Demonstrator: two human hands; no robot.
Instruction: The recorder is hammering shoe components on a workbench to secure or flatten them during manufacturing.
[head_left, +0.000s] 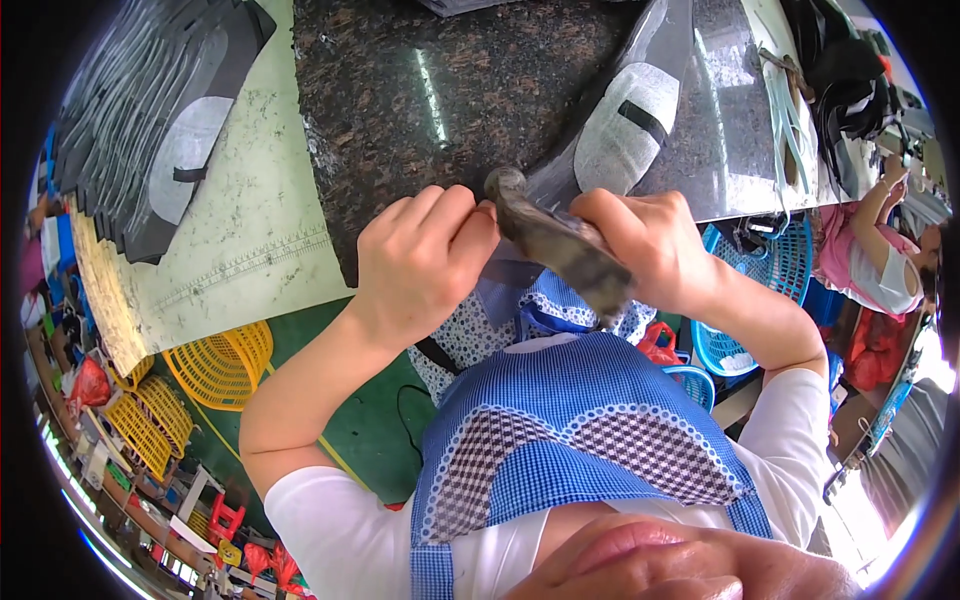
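Note:
My right hand [650,245] is closed around a hammer, whose worn metal head [565,250] is tilted and slightly blurred in front of the fingers. The handle is mostly hidden by the hand. My left hand [425,255] is closed in a pinch at the slab's near edge, on the lower end of a dark grey cut piece [555,180]. That piece runs away to the upper right over a polished dark stone slab [390,110]. It carries a pale oval patch [625,130] with a short black strip. The hammer head hides part of the piece's near end.
At the left, a fanned stack of similar dark pieces [130,120] lies on a pale board [240,230]. Pale cords [790,130] hang at the right. Yellow baskets [225,365] and a blue basket [770,265] stand below table level. Another person [875,245] works at the far right.

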